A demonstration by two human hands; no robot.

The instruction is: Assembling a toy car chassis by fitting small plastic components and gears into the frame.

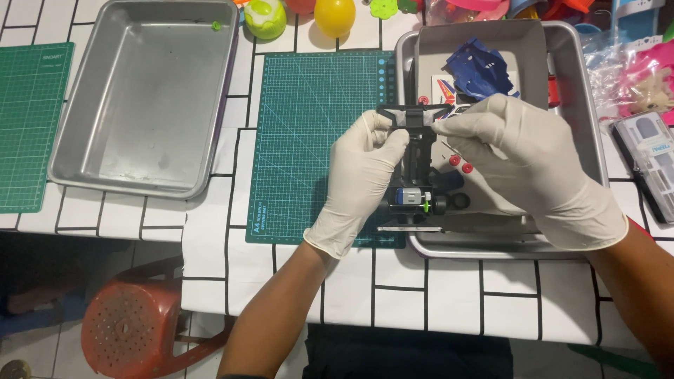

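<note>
Both my hands wear white gloves and hold a black toy-car chassis (419, 165) over the edge of a green cutting mat (309, 126). My left hand (361, 175) grips its left side. My right hand (516, 161) pinches the front bumper end at the top. A small silver motor with a green gear (413, 199) sits at the chassis's near end. A blue car body shell (481, 70) lies in the metal tray (590, 126) behind my hands, with small red wheels (460, 163) beside it.
An empty metal tray (140, 98) sits at the left, with another green mat (31, 126) beyond it. Yellow and green balls (334, 15) and colourful toys line the far edge. A grey parts box (649, 161) lies at the right. A red stool (133, 326) stands below the table.
</note>
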